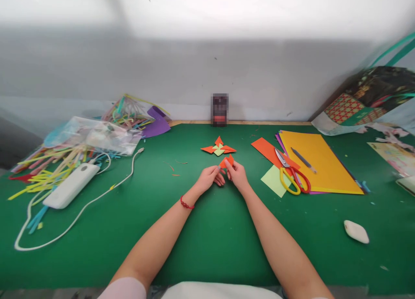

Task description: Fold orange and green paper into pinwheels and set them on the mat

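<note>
Between my fingertips is a small folded piece of orange paper. My left hand pinches its left side, and a red beaded bracelet circles that wrist. On the other side, the fingers of my right hand close on the paper too. Just beyond my hands lies a paper flower shape, with orange pointed petals around a light green centre. To the right, scissors with one yellow and one red handle rest across an orange paper strip and a light green paper square.
A grey pen lies on stacked yellow paper. At left are a white power bank with its cable, and heaped coloured strips under a plastic bag. A white case sits at right on the green table.
</note>
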`<state>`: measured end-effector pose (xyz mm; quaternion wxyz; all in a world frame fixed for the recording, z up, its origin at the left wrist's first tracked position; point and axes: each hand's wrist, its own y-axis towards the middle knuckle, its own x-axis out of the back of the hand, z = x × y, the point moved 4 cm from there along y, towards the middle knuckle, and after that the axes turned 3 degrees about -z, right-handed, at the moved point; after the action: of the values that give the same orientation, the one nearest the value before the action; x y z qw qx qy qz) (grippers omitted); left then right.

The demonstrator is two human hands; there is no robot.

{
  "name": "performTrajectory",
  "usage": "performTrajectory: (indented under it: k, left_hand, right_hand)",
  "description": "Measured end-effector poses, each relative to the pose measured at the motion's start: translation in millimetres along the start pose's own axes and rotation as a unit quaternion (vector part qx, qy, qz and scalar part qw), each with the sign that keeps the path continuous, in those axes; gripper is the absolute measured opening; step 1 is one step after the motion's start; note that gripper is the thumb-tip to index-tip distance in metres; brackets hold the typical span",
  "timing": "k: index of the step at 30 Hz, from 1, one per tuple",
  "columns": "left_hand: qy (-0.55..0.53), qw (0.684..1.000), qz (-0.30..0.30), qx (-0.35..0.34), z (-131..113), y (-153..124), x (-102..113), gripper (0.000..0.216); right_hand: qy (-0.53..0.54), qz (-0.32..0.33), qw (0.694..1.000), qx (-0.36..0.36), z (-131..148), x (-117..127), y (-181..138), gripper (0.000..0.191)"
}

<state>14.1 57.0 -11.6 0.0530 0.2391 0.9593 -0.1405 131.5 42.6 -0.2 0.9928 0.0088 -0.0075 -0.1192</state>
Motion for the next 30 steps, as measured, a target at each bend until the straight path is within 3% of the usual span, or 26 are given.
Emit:
performTrajectory:
  k: [7, 15, 30]
  left_hand:
    - [0.03, 0.998, -0.04, -0.034, -0.9, -1.1, 0.8, 0.037]
    - [0.179, 0.971, -0.086, -0.129, -6.4, -8.5, 1.6, 0.023]
    - [0.094, 0.991, -0.048, -0.08, -2.8, -3.1, 4.4, 0.037]
  right_hand:
    - [0.023, -0.013, 0.999, -0.027, -5.8, 2.7, 2.8, 0.05]
    - [0.013, 0.004, 1.0, -0.014, -3.2, 1.3, 1.7, 0.054]
    - [0.004, 0.015, 1.0, -0.003, -5.2, 0.4, 1.8, 0.053]
